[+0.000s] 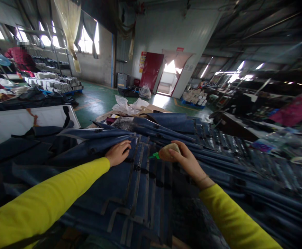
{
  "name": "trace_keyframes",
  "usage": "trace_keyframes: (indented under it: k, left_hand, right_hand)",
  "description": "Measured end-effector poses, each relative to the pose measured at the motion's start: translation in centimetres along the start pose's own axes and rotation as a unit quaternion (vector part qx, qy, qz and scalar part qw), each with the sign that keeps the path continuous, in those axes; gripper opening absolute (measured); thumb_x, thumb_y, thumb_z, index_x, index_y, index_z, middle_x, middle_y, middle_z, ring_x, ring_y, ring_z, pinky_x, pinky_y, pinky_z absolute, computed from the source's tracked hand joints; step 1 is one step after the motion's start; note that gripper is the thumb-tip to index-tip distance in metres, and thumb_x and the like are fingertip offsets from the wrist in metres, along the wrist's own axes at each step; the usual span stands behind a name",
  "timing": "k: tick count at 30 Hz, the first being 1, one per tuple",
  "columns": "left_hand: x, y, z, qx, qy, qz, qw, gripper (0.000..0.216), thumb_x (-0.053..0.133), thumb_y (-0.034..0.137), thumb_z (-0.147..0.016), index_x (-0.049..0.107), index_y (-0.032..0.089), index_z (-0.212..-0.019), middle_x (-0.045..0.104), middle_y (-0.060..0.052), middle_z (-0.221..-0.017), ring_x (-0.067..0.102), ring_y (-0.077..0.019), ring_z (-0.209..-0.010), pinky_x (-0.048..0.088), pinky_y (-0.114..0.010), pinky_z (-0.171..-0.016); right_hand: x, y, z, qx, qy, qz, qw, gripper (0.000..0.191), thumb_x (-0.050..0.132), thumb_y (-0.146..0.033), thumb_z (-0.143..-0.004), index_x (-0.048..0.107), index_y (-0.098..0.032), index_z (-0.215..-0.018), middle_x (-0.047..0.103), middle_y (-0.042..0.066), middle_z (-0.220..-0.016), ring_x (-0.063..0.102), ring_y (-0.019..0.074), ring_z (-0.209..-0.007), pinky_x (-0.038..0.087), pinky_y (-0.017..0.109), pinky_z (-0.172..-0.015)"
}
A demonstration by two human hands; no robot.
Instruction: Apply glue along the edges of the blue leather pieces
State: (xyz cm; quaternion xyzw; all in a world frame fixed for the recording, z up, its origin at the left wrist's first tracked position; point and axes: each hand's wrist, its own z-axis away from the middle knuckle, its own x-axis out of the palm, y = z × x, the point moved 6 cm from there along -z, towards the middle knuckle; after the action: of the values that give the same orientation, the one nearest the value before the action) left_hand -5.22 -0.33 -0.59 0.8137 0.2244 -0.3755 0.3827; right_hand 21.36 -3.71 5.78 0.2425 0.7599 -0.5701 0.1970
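A wide stack of dark blue fabric pieces [145, 180] with glossy strips lies spread in front of me. My left hand [118, 153] rests on the upper left of the stack, fingers curled onto a folded piece. My right hand [185, 160] is closed round a small tan squeeze bottle [167, 152] with a green nozzle pointing left, held just above the fabric. Both arms wear yellow sleeves.
A white table [16, 121] stands at the left. Clear plastic bags [130, 105] lie beyond the stack. A person in red [21, 57] stands far left by stacked goods [54, 84]. A red door [151, 71] is at the back. Cluttered benches [257, 114] fill the right.
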Motion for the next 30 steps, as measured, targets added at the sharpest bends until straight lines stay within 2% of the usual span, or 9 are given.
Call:
trace_keyframes:
  k: [2, 7, 10, 20, 27, 30]
  left_hand:
    - [0.0, 0.0, 0.0, 0.000, 0.001, 0.002, 1.000, 0.020, 0.039, 0.022, -0.082, 0.054, 0.022, -0.095, 0.050, -0.005, -0.126, 0.044, -0.0186, -0.118, 0.035, -0.037, -0.103]
    - [0.1, -0.1, 0.0, 0.000, -0.002, 0.000, 1.000, 0.020, 0.039, 0.022, -0.082, 0.054, 0.022, -0.096, 0.050, -0.004, -0.126, 0.045, -0.0189, -0.118, 0.035, -0.038, -0.103]
    - [0.2, -0.2, 0.0, 0.004, -0.002, -0.004, 1.000, 0.020, 0.039, 0.022, -0.083, 0.054, 0.022, -0.096, 0.050, -0.005, -0.126, 0.044, -0.0186, -0.118, 0.034, -0.038, -0.103]
    - [0.0, 0.0, 0.0, 0.008, -0.003, -0.009, 1.000, 0.019, 0.039, 0.022, -0.083, 0.053, 0.021, -0.096, 0.050, -0.005, -0.126, 0.044, -0.0174, -0.118, 0.034, -0.035, -0.103]
    - [0.1, -0.1, 0.0, 0.005, -0.011, -0.016, 1.000, 0.018, 0.039, 0.023, -0.083, 0.052, 0.021, -0.096, 0.049, -0.006, -0.127, 0.042, -0.0179, -0.120, 0.033, -0.035, -0.104]
    - [0.2, 0.0, -0.1, 0.006, -0.008, -0.018, 1.000, 0.018, 0.039, 0.023, -0.083, 0.052, 0.021, -0.095, 0.050, -0.005, -0.126, 0.043, -0.0177, -0.119, 0.033, -0.034, -0.104]
  right_hand:
    - [0.0, 0.0, 0.2, -0.001, 0.001, 0.001, 1.000, 0.045, 0.057, -0.049, -0.074, 0.051, -0.021, -0.110, 0.059, 0.004, -0.100, 0.056, 0.0220, -0.093, 0.046, 0.038, -0.084]
    - [0.2, -0.1, 1.7, 0.045, -0.056, -0.025, 0.997, 0.042, 0.056, -0.047, -0.075, 0.054, -0.022, -0.108, 0.062, 0.004, -0.099, 0.057, 0.0233, -0.092, 0.048, 0.037, -0.081]
    - [0.1, -0.4, 2.3, 0.056, -0.066, -0.046, 0.995, 0.040, 0.055, -0.046, -0.076, 0.054, -0.022, -0.107, 0.062, 0.003, -0.098, 0.058, 0.0236, -0.093, 0.047, 0.037, -0.082]
    - [0.2, -1.2, 3.9, 0.016, -0.096, -0.029, 0.995, 0.041, 0.054, -0.045, -0.078, 0.050, -0.024, -0.113, 0.059, 0.003, -0.104, 0.055, 0.0228, -0.097, 0.047, 0.034, -0.083]
    - [0.9, -1.6, 6.6, 0.030, -0.150, -0.047, 0.987, 0.043, 0.055, -0.045, -0.078, 0.047, -0.023, -0.115, 0.057, 0.005, -0.108, 0.054, 0.0231, -0.099, 0.044, 0.035, -0.089]
    - [1.0, -1.6, 7.2, 0.033, -0.151, -0.048, 0.987, 0.044, 0.055, -0.044, -0.078, 0.046, -0.024, -0.115, 0.055, 0.005, -0.112, 0.053, 0.0237, -0.102, 0.042, 0.037, -0.092]
